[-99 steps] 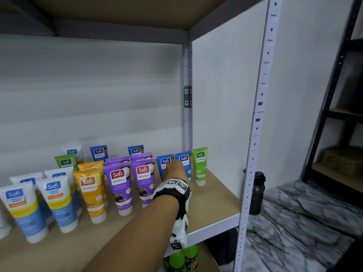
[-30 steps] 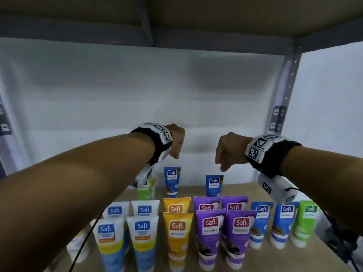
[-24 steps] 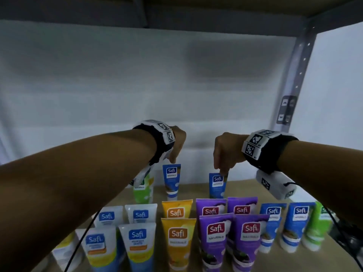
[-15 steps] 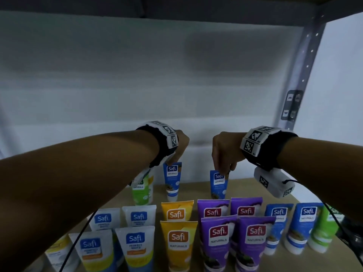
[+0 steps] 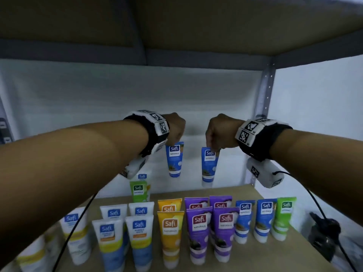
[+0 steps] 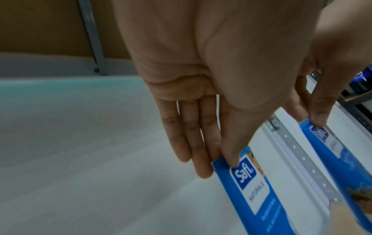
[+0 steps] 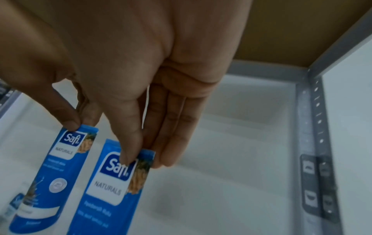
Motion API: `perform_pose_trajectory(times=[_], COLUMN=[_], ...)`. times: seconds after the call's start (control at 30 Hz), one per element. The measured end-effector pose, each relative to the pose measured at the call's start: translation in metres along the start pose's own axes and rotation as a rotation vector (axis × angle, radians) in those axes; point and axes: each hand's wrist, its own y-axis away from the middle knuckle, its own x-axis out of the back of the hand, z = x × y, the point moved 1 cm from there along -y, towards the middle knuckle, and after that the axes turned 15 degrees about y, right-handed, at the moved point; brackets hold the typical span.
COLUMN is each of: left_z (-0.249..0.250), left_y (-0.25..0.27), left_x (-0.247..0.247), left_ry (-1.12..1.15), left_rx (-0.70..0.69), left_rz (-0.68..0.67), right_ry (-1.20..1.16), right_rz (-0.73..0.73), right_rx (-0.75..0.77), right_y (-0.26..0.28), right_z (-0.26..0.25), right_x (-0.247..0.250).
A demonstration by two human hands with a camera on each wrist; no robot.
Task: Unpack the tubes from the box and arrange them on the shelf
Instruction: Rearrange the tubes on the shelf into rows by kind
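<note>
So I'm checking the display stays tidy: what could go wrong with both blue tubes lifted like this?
Each blue tube hangs from a fingertip pinch on its top seam, left hand and right hand, so either could slip. Falling, the left tube or right tube might topple the purple tubes below.

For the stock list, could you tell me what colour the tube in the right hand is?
Blue, with a white label panel; the right wrist view shows the tube best.
</note>
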Motion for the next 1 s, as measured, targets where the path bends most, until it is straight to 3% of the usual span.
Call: perform_pose_trajectory(times=[0.2,0.47,1.0], left_z=[0.025,0.061,0.116], left_y=[0.057,0.11,0.133], left_x=[0.037,0.031,-0.102], left_ry=[-0.003,0.161,0.434], left_rx=[-0.137,-0.231,-0.296], left_rz=[0.261,0.38,0.222], right_ry=[0.092,0.073,-0.082], right_rz=[0.239,0.219,0.085], right_rx=[-0.034,-0.116,-0.127], right_y=[0.051,0.119,0.196], right_z=[-0.004,-0.015,-0.04], right_x=[0.044,0.058,-0.046])
